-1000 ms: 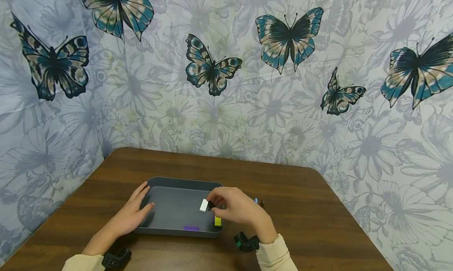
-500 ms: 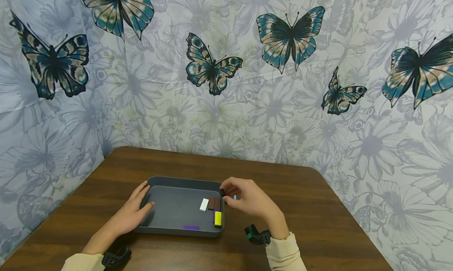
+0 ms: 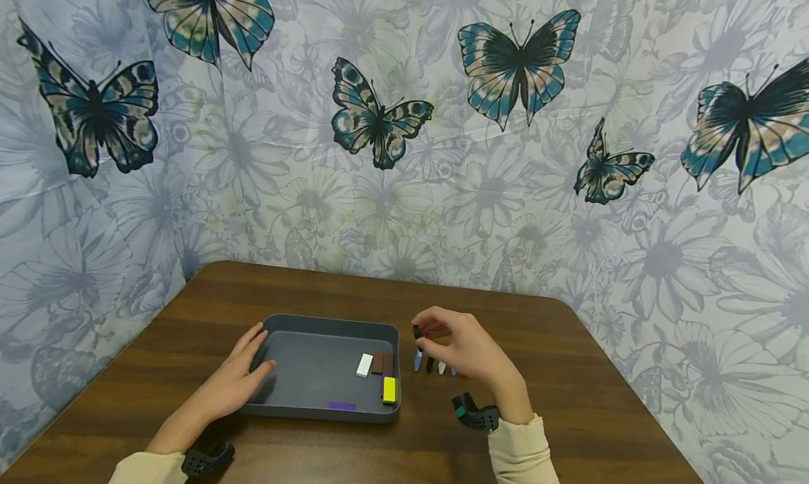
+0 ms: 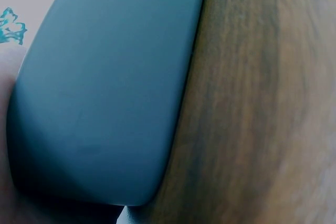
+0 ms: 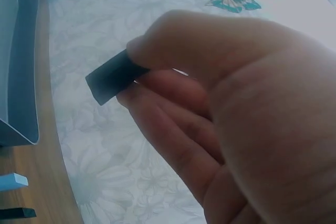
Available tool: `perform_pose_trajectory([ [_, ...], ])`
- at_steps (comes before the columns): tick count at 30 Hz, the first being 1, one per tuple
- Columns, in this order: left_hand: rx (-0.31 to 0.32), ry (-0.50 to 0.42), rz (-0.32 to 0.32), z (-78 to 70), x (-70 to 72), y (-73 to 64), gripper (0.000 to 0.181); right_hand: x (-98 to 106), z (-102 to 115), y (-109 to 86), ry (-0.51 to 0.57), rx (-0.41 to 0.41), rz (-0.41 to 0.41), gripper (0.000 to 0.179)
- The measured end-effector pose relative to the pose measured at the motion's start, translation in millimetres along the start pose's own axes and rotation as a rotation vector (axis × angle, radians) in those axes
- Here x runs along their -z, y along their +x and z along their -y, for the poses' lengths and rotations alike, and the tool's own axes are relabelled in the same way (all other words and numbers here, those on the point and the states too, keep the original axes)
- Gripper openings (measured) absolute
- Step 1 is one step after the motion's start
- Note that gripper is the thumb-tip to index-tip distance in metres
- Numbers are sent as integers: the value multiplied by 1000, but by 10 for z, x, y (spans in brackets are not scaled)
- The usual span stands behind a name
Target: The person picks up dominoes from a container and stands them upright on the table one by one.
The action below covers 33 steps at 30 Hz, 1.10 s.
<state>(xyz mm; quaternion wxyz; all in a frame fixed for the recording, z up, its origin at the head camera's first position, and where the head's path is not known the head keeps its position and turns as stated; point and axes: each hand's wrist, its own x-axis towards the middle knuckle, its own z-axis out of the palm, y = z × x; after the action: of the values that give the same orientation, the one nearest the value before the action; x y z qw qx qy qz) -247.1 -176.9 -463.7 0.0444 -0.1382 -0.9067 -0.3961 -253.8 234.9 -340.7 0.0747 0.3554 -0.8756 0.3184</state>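
Pinch: the person's right hand (image 3: 464, 347) holds a small black block (image 3: 417, 332) between thumb and fingertips, a narrow grip, with one squared end poking out past them in the right wrist view.
Black block: up off the table (image 3: 537, 371), just to the right of the grey tray (image 3: 310, 364) and clear of its rim, tilted as the right wrist camera sees it.
Other hand: the left hand (image 3: 230, 382) grips nothing; it rests at the tray's left end, fingers stretched along the side and thumb apart from them, over the edge.
Tray: its loose pieces sit mostly to the right, a white block (image 3: 364, 365) lying slantwise, two brown blocks (image 3: 382, 363) side by side next to it, and a yellow block (image 3: 389, 390) nearer the front, with a bit of purple showing behind it.
Front wall: a flat purple piece (image 3: 342, 406) lies along it, inside the tray.
Table row: under and beside the right hand I can make out a blue piece (image 3: 418, 361), a dark piece (image 3: 430, 364) and a white piece (image 3: 442, 367), with another bit of blue partly covered by the hand.
Sleeves: cream on both arms, a black band at each wrist.
Backdrop: pale floral wallpaper with large teal butterflies.
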Motion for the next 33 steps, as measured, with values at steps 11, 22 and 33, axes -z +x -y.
perform_pose_trajectory([
  [11, 12, -18, 20, 4, 2, 3, 77, 138, -147, -86, -19, -30, -51, 30],
  [22, 7, -14, 14, 5, 0, 7, 76, 225, -333, -173, -42, -125, -104, 34],
  [33, -3, -15, 4, 8, -7, 16, 75, 340, -532, -304, -19, -214, -124, 30],
])
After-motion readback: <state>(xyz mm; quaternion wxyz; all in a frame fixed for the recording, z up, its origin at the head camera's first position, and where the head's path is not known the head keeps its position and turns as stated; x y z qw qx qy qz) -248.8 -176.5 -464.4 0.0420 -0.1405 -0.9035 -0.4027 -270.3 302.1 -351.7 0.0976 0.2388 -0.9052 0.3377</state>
